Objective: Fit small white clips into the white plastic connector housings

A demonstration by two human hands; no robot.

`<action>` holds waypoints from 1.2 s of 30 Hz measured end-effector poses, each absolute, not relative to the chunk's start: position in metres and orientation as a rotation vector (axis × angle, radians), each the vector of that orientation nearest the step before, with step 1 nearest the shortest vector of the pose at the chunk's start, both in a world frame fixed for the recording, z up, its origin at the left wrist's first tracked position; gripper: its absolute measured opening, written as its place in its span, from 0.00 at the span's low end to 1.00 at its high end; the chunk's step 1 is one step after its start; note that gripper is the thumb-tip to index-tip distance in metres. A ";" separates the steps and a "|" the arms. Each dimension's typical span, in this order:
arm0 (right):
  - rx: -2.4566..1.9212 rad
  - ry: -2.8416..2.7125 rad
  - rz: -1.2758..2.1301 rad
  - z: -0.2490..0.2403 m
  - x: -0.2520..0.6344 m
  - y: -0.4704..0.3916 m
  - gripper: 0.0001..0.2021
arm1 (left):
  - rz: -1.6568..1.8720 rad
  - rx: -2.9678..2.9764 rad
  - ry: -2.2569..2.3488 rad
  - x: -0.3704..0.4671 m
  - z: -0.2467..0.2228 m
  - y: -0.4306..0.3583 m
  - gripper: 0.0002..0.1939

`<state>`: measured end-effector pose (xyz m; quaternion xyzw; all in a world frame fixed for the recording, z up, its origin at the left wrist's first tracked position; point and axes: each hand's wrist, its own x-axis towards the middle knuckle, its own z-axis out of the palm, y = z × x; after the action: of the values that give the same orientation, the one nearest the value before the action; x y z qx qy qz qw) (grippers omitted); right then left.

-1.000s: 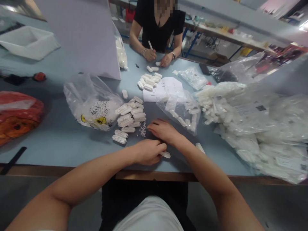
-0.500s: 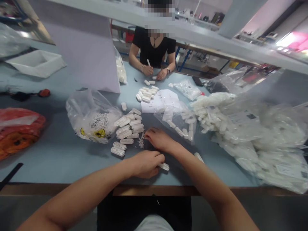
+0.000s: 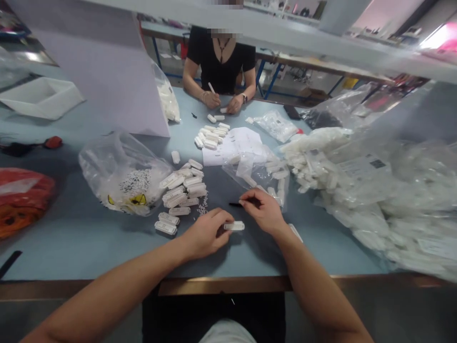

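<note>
My left hand pinches one end of a white oblong plastic piece above the table's front half. To its right, my right hand has thumb and fingers closed on the end of a thin black tool that points left. A pile of similar white pieces lies left of the hands. Beside that pile are tiny white parts, loose on the table. A clear bag with small black-and-white parts stands farther left.
Across the table, a person holds a white pen-like item over a small white piece. Large clear bags of white parts fill the right side. A white tray and a red bag are at the left.
My left hand has lifted the white piece slightly and turned it level. My right hand has moved right, off the tiny parts, and the black tool now shows in it. The view has shifted a little.
</note>
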<state>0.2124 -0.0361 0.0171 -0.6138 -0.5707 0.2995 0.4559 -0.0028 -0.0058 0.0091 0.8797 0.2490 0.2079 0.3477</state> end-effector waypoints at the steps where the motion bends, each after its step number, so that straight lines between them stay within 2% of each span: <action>1: -1.509 -1.397 0.747 0.019 0.213 -0.038 0.04 | 0.548 2.253 0.692 -0.002 0.010 -0.004 0.07; 8: -1.426 -1.554 0.679 0.029 0.215 -0.048 0.06 | 0.623 2.125 0.917 0.001 0.012 0.003 0.07; 16: -1.345 -1.889 0.429 0.034 0.208 -0.055 0.08 | 0.622 2.051 1.009 0.002 0.014 0.001 0.14; 21: -1.349 -1.975 0.364 0.032 0.204 -0.058 0.05 | 0.631 2.035 1.012 0.002 0.010 -0.001 0.17; 36: -1.304 -2.147 0.247 0.030 0.199 -0.057 0.09 | 0.599 2.161 1.001 0.002 0.009 -0.003 0.14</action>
<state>0.1990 -0.0567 0.0299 -0.4921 -0.8103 0.0931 0.3041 0.0018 -0.0025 0.0086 0.8288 0.3839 0.2295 0.3361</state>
